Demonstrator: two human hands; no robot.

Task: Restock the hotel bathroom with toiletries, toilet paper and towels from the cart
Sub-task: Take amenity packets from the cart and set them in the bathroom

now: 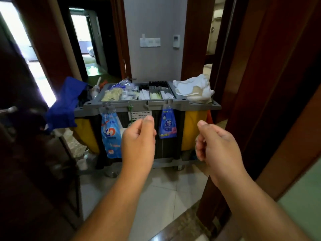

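Dark wood door frame [260,84] rises R of the housekeeping cart [199,105], and a dark door [20,153] w/ a metal handle [8,109] stands L of it. The gap btwn them is open down to the cart, which sits square across it on pale floor tiles [156,197], its grey top tray facing the person. A grey wall [156,23] is right behind the cart.

Yellow bags [194,129] hang at both ends of the cart. A blue cloth [67,101] drapes over the cart's L end. A crumpled pile of white towels [194,89] sits on the cart's R end.

Left hand [139,134] and right hand [217,141] are both raised in front of the cart, short of it. Fingers are curled in, thumbs on top, holding nothing.

A big blue plastic pack [111,134] hangs off the cart's front rim, L side. A smaller blue pack [167,126] hangs R of centre, showing btwn the two hands.

Toiletries fill the cart's top tray: packets [128,94] in the front compartments, small dark bottles [158,84] at the back.

A switch panel [150,42] and a small white wall control [176,40] are on the wall above the cart.
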